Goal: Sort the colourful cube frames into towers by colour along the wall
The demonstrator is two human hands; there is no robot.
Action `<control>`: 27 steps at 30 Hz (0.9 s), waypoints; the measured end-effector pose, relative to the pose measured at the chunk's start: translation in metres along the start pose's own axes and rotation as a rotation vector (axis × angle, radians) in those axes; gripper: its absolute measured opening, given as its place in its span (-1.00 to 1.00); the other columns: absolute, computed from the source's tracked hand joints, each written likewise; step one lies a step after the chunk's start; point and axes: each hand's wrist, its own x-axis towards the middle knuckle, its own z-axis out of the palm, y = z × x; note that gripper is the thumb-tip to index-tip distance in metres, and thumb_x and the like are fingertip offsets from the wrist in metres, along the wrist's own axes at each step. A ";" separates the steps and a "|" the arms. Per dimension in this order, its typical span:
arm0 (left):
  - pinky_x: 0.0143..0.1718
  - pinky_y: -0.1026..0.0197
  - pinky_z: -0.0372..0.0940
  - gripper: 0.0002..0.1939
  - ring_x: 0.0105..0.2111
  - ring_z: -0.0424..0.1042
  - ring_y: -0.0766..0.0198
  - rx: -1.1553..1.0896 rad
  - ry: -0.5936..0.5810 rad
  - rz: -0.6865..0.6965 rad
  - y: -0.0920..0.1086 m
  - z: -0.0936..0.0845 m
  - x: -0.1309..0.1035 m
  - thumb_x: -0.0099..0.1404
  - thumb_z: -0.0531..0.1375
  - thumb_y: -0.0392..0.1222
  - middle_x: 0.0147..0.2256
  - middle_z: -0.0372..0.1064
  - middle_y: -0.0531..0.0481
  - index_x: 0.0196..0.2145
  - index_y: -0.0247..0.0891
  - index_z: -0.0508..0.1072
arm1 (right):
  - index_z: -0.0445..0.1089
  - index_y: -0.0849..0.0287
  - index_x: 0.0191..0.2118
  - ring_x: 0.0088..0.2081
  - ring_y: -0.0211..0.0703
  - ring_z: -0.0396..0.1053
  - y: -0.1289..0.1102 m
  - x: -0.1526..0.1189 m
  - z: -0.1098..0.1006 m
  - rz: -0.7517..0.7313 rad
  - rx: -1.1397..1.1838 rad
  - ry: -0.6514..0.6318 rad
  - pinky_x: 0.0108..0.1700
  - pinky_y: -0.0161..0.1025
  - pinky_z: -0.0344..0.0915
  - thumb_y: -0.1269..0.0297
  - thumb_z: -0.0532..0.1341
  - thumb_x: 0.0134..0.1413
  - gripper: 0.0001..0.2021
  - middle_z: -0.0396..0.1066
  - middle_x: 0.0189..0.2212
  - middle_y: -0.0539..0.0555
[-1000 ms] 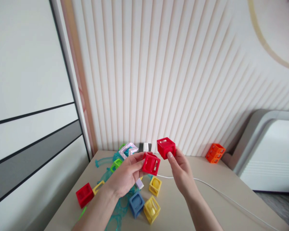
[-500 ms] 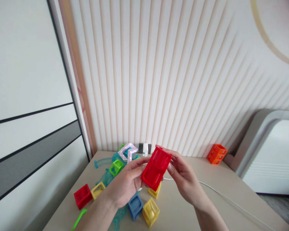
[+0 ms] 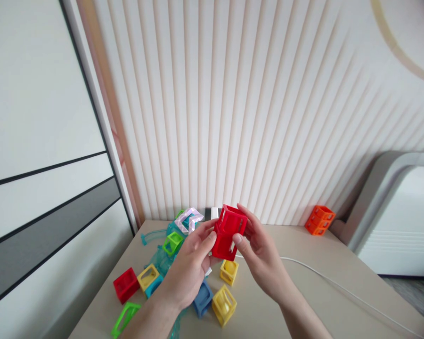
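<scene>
Two red hollow cube blocks (image 3: pixel 228 234), joined end to end, are held up over the table between both hands. My left hand (image 3: pixel 193 256) grips the lower left side, its thumb along the edge. On the right side, my right hand (image 3: pixel 256 249) has its thumb on the front face and its fingers behind. Below them lie a yellow block (image 3: pixel 229 271), another yellow block (image 3: pixel 224 305) and a blue block (image 3: pixel 202 299), which my left wrist partly covers.
At left on the table (image 3: pixel 279 306) are a red block (image 3: pixel 126 285), a yellow block (image 3: pixel 148 278) and green blocks (image 3: pixel 173 243) around a teal translucent bag (image 3: pixel 159 259). Joined orange blocks (image 3: pixel 320 220) stand at back right. A white cable (image 3: pixel 325 276) crosses the right side.
The joined red blocks have been turned more upright, and both hands have shifted with them. My right thumb now lies across the front face. The view has moved slightly.
</scene>
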 end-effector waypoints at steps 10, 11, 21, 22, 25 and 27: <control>0.03 0.04 0.43 -0.46 0.09 0.49 -0.05 0.495 -0.003 0.078 0.018 -0.018 0.000 0.23 0.43 -0.09 0.09 0.51 -0.21 0.13 -0.20 0.47 | 0.09 -0.12 0.44 0.21 0.02 0.39 -0.006 -0.008 0.004 -0.136 -0.235 -0.014 0.13 -0.10 0.46 0.17 0.22 0.37 -0.40 0.33 0.31 0.11; 0.04 0.03 0.43 -0.47 0.08 0.50 -0.05 0.471 -0.020 0.062 0.019 -0.018 -0.001 0.22 0.43 -0.11 0.07 0.52 -0.21 0.12 -0.20 0.47 | 0.08 -0.13 0.45 0.22 0.01 0.38 -0.006 -0.009 0.004 -0.152 -0.254 -0.022 0.14 -0.10 0.45 0.19 0.22 0.38 -0.40 0.33 0.31 0.09; 0.01 0.00 0.48 -0.56 0.05 0.53 -0.05 0.363 -0.104 0.029 0.029 -0.013 -0.005 0.25 0.41 -0.18 0.04 0.55 -0.19 0.06 -0.23 0.48 | 0.05 -0.06 0.46 0.14 0.02 0.45 -0.005 -0.009 0.008 -0.160 -0.255 0.015 0.13 -0.05 0.45 0.17 0.25 0.35 -0.35 0.47 0.18 0.13; 0.02 0.00 0.48 -0.56 0.06 0.53 -0.05 0.367 -0.106 0.030 0.029 -0.013 -0.006 0.25 0.41 -0.18 0.04 0.55 -0.19 0.06 -0.22 0.48 | 0.09 -0.03 0.45 0.15 0.03 0.45 -0.005 -0.009 0.009 -0.148 -0.251 0.019 0.12 -0.05 0.46 0.16 0.25 0.35 -0.36 0.48 0.18 0.14; 0.01 -0.01 0.49 -0.54 0.06 0.53 -0.08 0.376 -0.088 0.020 0.030 -0.014 -0.008 0.23 0.43 -0.17 0.03 0.55 -0.19 0.06 -0.22 0.49 | 0.20 0.01 0.41 0.15 0.08 0.45 -0.006 -0.009 0.009 -0.124 -0.229 0.022 0.10 -0.05 0.48 0.13 0.28 0.32 -0.40 0.49 0.16 0.17; 0.00 -0.02 0.50 -0.52 0.05 0.54 -0.09 0.378 -0.070 0.010 0.030 -0.014 -0.009 0.21 0.44 -0.17 0.03 0.55 -0.20 0.07 -0.22 0.48 | 0.22 0.01 0.39 0.15 0.09 0.45 -0.008 -0.009 0.008 -0.107 -0.185 0.005 0.08 -0.05 0.50 0.11 0.28 0.32 -0.41 0.50 0.15 0.16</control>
